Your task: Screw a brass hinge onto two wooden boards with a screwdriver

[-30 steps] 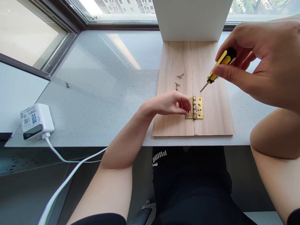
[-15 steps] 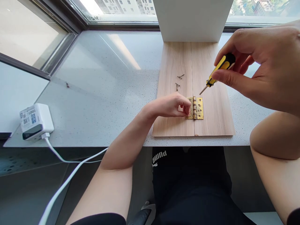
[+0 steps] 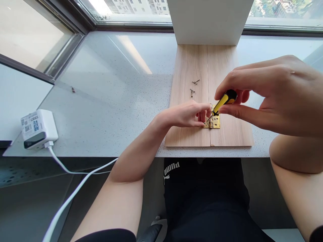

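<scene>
My right hand (image 3: 275, 97) grips a small screwdriver (image 3: 224, 102) with a yellow and black handle, pinched between thumb and fingers. The screwdriver slants down to the left, its tip over the left leaf of a brass-coloured butt hinge (image 3: 216, 124). My left hand (image 3: 188, 114) rests at the hinge's left side with its fingers curled by the tip; what they pinch there is hidden. The hinge lies across the seam between a left wooden board (image 3: 185, 136) and a right wooden board (image 3: 232, 134). Several loose screws (image 3: 192, 92) lie on the left board.
A white box-shaped device (image 3: 41, 129) with a white cable (image 3: 75, 191) sits at the left of the speckled countertop (image 3: 113, 101). A white panel (image 3: 207, 23) stands at the boards' far end, before the window. A small dark object (image 3: 73, 89) lies far left.
My right hand has brought the screwdriver down and left, from above the right board to the hinge's left leaf. My left fingers have shifted slightly right over the hinge.
</scene>
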The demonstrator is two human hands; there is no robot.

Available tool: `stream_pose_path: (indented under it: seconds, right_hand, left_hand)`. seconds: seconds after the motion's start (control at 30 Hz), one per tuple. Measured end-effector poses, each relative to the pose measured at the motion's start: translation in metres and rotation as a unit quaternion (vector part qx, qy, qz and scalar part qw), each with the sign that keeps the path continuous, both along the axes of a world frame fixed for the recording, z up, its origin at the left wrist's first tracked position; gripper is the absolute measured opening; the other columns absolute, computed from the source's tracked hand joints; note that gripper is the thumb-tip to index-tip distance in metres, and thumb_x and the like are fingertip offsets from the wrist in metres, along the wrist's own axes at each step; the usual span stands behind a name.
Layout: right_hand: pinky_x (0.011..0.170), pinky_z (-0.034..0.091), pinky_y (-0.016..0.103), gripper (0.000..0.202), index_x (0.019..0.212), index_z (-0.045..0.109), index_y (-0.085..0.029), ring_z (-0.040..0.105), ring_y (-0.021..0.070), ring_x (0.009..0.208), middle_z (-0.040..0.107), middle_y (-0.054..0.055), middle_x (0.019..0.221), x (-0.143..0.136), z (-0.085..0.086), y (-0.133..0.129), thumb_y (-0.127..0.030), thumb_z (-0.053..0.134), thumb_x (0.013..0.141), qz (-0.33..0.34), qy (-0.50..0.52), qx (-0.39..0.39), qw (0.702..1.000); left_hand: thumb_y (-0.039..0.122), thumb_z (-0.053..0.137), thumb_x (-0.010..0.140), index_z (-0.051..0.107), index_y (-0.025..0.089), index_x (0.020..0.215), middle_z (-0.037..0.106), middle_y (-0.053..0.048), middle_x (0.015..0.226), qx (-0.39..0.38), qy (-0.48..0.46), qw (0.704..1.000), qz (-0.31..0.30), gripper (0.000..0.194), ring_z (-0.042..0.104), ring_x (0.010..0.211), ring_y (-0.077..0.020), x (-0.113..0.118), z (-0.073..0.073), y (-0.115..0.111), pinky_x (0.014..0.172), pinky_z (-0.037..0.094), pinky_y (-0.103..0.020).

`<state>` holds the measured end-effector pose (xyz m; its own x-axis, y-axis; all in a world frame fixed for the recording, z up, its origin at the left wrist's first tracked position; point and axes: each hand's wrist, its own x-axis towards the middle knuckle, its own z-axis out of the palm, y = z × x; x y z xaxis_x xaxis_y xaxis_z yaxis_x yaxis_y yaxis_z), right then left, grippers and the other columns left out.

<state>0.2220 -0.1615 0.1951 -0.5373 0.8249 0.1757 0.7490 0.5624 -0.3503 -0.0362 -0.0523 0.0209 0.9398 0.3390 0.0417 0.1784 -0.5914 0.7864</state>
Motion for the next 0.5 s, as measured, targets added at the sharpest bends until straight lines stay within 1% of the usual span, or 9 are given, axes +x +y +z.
stream_pose_path:
  seconds: [0.07,0.1,0.17,0.23,0.33,0.4,0.5]
  right_hand:
    - [0.077,0.050,0.046,0.022,0.101,0.074,-0.032,0.071,0.0252,0.077,0.081,0.000,0.096,-0.004,-0.001,0.001,-0.039,0.059,0.116,0.067,-0.034,-0.007,0.997]
    - [0.078,0.051,0.046,0.023,0.103,0.072,-0.032,0.072,0.0254,0.079,0.080,0.000,0.097,-0.005,-0.002,0.002,-0.037,0.056,0.118,0.085,-0.043,-0.009,0.995]
    - [0.079,0.052,0.046,0.021,0.103,0.070,-0.032,0.073,0.0265,0.082,0.079,0.001,0.097,-0.007,-0.003,0.003,-0.037,0.055,0.117,0.092,-0.038,-0.024,0.995]
    - [0.079,0.053,0.046,0.021,0.102,0.070,-0.031,0.075,0.0275,0.083,0.080,0.002,0.097,-0.009,-0.004,0.004,-0.038,0.056,0.117,0.090,-0.032,-0.044,0.994]
    - [0.079,0.052,0.046,0.023,0.101,0.072,-0.029,0.075,0.0276,0.082,0.080,0.003,0.096,-0.012,-0.004,0.004,-0.039,0.057,0.116,0.086,-0.027,-0.067,0.994]
    - [0.079,0.052,0.045,0.023,0.101,0.073,-0.029,0.075,0.0275,0.082,0.081,0.004,0.097,-0.013,-0.003,0.003,-0.038,0.057,0.115,0.083,-0.027,-0.073,0.994]
    - [0.078,0.052,0.044,0.023,0.103,0.074,-0.029,0.073,0.0264,0.082,0.081,0.004,0.099,-0.012,-0.003,0.003,-0.038,0.057,0.116,0.085,-0.030,-0.059,0.994]
  left_hand:
    - [0.031,0.087,0.103,0.077,0.024,0.111,0.084,-0.005,0.099,0.004,-0.005,1.000,-0.001,0.015,0.080,0.086,-0.0221,0.000,-0.001,0.000,0.075,0.062,-0.033]
    - [0.031,0.087,0.103,0.078,0.024,0.114,0.084,-0.005,0.099,0.004,-0.006,1.000,-0.001,0.016,0.081,0.087,-0.0226,0.001,-0.002,0.000,0.077,0.063,-0.033]
    - [0.032,0.088,0.103,0.080,0.023,0.120,0.085,-0.005,0.101,0.003,-0.012,1.000,0.001,0.021,0.083,0.091,-0.0237,0.001,-0.002,0.000,0.081,0.066,-0.034]
    - [0.035,0.090,0.102,0.082,0.024,0.122,0.086,-0.006,0.103,0.004,-0.021,1.000,0.006,0.024,0.085,0.096,-0.0249,0.002,-0.002,-0.001,0.087,0.069,-0.034]
    - [0.037,0.094,0.099,0.083,0.025,0.115,0.087,-0.006,0.103,0.005,-0.034,0.999,0.014,0.023,0.086,0.098,-0.0257,0.002,-0.003,-0.001,0.092,0.070,-0.035]
    - [0.038,0.096,0.098,0.084,0.025,0.113,0.086,-0.006,0.102,0.000,-0.040,0.999,0.019,0.023,0.086,0.097,-0.0259,0.002,-0.002,-0.002,0.094,0.071,-0.036]
    - [0.039,0.096,0.099,0.085,0.025,0.120,0.086,-0.005,0.103,-0.008,-0.037,0.999,0.020,0.028,0.087,0.096,-0.0255,0.003,0.000,-0.002,0.094,0.070,-0.036]
